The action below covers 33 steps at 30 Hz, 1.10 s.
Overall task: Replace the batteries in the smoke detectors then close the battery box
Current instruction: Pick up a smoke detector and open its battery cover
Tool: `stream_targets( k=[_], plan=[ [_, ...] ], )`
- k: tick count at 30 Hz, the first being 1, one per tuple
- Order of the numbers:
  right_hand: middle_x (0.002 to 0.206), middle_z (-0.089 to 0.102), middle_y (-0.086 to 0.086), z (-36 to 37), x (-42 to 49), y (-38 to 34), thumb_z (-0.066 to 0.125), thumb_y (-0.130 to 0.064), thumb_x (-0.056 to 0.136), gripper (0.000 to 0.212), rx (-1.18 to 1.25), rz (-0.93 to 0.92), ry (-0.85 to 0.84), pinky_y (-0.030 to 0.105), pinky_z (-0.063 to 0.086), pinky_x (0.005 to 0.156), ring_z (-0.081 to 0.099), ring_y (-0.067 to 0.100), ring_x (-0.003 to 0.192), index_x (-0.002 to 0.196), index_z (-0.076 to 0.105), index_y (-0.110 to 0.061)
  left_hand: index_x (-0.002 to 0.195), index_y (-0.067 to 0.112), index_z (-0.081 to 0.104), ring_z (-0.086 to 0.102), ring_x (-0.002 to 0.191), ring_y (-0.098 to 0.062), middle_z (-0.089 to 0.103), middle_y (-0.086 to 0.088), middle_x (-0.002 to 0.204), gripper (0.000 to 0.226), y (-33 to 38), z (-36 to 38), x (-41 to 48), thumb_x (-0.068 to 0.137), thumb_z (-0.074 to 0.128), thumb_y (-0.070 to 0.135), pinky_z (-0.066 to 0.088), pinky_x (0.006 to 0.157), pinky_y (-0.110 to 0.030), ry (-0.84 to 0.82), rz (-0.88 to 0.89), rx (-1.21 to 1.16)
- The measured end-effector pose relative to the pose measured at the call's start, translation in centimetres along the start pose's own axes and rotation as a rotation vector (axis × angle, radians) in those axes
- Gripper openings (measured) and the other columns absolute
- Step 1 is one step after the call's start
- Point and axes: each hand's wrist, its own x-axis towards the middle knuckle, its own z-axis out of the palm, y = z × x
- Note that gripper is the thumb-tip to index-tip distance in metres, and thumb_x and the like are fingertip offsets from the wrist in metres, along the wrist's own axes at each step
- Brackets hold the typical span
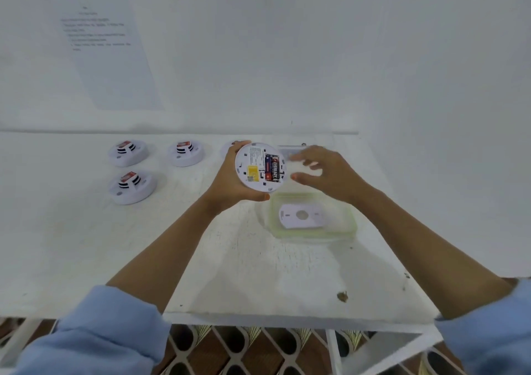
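Now | smoke detector (pixel 260 168) gripped by left hand (pixel 230 179), batteries (pixel 272 168) exposed | right hand (pixel 324 170) blurred, fingers loosely spread, nothing held | box (pixel 287 151) at table's (pixel 258 274) far edge mostly hidden

3 detectors (pixel 128 153) on table (pixel 86 245) left; right, plate (pixel 301 216) lying on prob. box lid (pixel 349 222), box (pixel 288 152) behind it.

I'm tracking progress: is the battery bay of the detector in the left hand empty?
No, two batteries sit side by side in the smoke detector that the left hand holds.
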Motion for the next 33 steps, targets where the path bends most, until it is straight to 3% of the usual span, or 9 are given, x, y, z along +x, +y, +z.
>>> stream_targets(
  k=[2,5,7,10,15,20,24,29,33],
  plan=[
    [0.114,0.049,-0.007,0.5,1.3,-1.2,0.07,-0.025,0.08,0.048,0.059,-0.008,-0.026,0.01,0.041,0.083,0.05,0.009,0.102,0.125,0.055,-0.025,0.129,0.014,0.031,0.049,0.118,-0.013,0.042,-0.012,0.133,0.107,0.4,0.2,0.2,0.037,0.084,0.022,0.051,0.083,-0.019,0.001,0.008,-0.013],
    [0.119,0.047,-0.003,1.4,2.8,-1.8,0.074,-0.023,0.076,0.059,0.104,0.025,-0.114,0.022,0.046,0.09,0.049,0.014,0.109,0.13,0.049,-0.027,0.131,0.01,0.029,0.052,0.115,-0.01,0.045,-0.007,0.129,0.11,1.0,0.3,0.6,0.036,0.084,0.019,0.053,0.078,-0.022,0.004,0.016,-0.054],
    [0.117,0.052,0.0,1.4,3.7,-1.5,0.077,-0.018,0.072,0.06,0.139,0.033,-0.09,0.027,0.049,0.09,0.053,0.015,0.106,0.127,0.053,-0.025,0.13,0.009,0.029,0.054,0.11,-0.004,0.047,-0.002,0.124,0.11,1.1,0.1,1.2,0.036,0.085,0.016,0.054,0.076,-0.022,-0.007,0.01,-0.076],
    [0.109,0.056,0.002,0.9,5.3,-1.0,0.08,-0.014,0.068,0.057,0.192,0.027,-0.068,0.023,0.052,0.082,0.057,0.016,0.096,0.12,0.059,-0.022,0.131,0.011,0.027,0.055,0.106,0.0,0.047,0.004,0.121,0.109,0.9,-0.5,2.6,0.039,0.084,-0.002,0.054,0.073,-0.02,-0.042,-0.022,-0.098],
    [0.11,0.058,0.009,0.1,8.3,0.1,0.074,-0.022,0.075,0.054,-0.065,-0.042,-0.1,0.03,0.05,0.087,0.057,0.021,0.098,0.126,0.056,-0.018,0.138,0.021,0.021,0.055,0.104,0.003,0.045,0.009,0.122,0.111,0.3,-1.7,5.4,0.051,0.077,-0.019,0.053,0.074,-0.019,-0.144,-0.06,-0.125],
    [0.114,0.057,0.013,0.0,10.1,1.0,0.065,-0.029,0.083,0.055,-0.296,-0.099,-0.137,0.035,0.048,0.091,0.056,0.024,0.101,0.134,0.047,-0.017,0.127,0.016,0.034,0.058,0.097,0.008,0.051,0.006,0.116,0.094,-0.1,-2.1,7.6,0.049,0.075,-0.018,0.053,0.072,-0.017,-0.175,-0.045,-0.131],
    [0.115,0.056,0.012,0.3,10.8,2.2,0.061,-0.034,0.086,0.056,-0.416,-0.112,-0.145,0.028,0.043,0.087,0.053,0.024,0.1,0.136,0.043,-0.018,0.114,0.03,0.051,0.061,0.092,0.002,0.059,0.016,0.104,0.089,-0.9,-1.7,8.7,0.051,0.07,-0.029,0.054,0.067,-0.016,-0.184,-0.042,-0.138],
    [0.115,0.057,0.014,-0.1,11.5,3.1,0.059,-0.033,0.086,0.056,-0.479,-0.153,-0.151,0.028,0.041,0.086,0.054,0.027,0.101,0.136,0.042,-0.015,0.131,0.01,0.029,0.059,0.097,0.006,0.049,0.004,0.118,0.097,-2.1,-1.4,9.6,0.048,0.075,-0.012,0.053,0.071,-0.019,-0.153,-0.084,-0.143],
    [0.116,0.058,0.008,-0.5,12.3,3.4,0.061,-0.033,0.084,0.051,-0.384,-0.11,-0.137,0.029,0.046,0.084,0.056,0.023,0.098,0.13,0.044,-0.018,0.132,0.009,0.028,0.059,0.098,0.006,0.048,0.003,0.118,0.097,-2.3,-1.1,10.6,0.054,0.073,-0.026,0.054,0.071,-0.019,-0.128,-0.084,-0.126]
  ],
)
